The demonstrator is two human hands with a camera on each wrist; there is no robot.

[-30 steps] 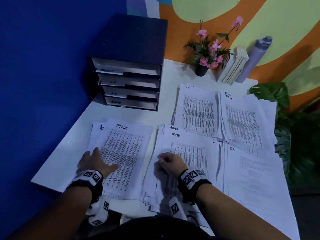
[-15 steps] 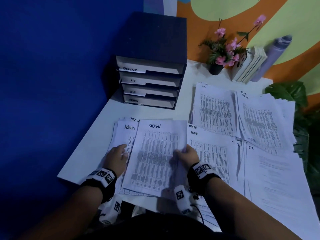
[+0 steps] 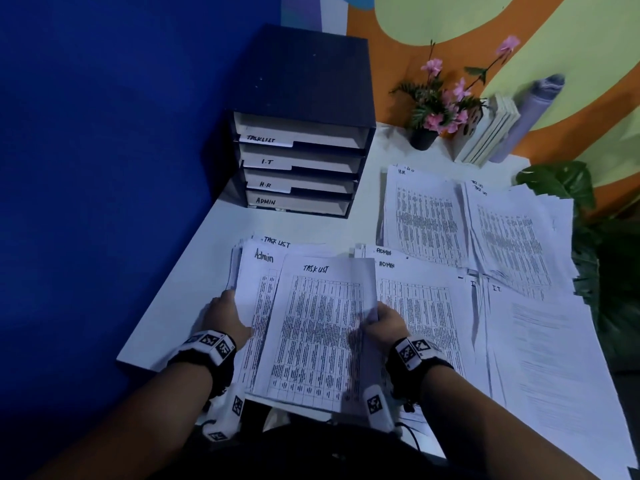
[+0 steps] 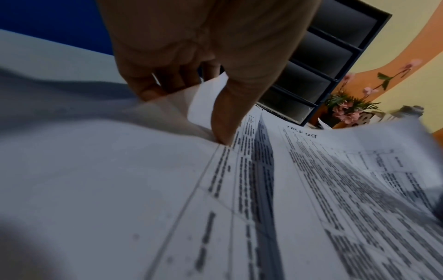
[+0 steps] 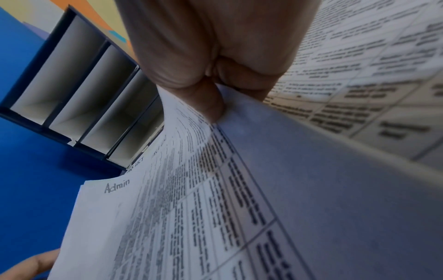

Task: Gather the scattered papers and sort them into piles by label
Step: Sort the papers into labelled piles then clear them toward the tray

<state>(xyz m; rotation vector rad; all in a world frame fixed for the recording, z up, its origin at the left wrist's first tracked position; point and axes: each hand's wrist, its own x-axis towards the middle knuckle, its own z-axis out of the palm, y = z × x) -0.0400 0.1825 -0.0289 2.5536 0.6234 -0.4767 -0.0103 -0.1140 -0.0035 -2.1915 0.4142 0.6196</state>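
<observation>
Head view, right hand [image 3: 381, 327] pinching "TASK LIST" sheet [image 3: 318, 334] lengthwise away, header far, left hand [image 3: 227, 320] gripping "Admin" stack [image 3: 258, 271] edge.

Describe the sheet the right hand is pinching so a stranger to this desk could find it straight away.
Start at the dark filing tray against the blue wall, then come toward the desk's near edge. The task list sheet lies on top of the stack between both hands, its right edge pinched by the right hand. Its handwritten heading reads TASK LIST, unlike the Admin sheet peeking out beneath its left side.
</observation>
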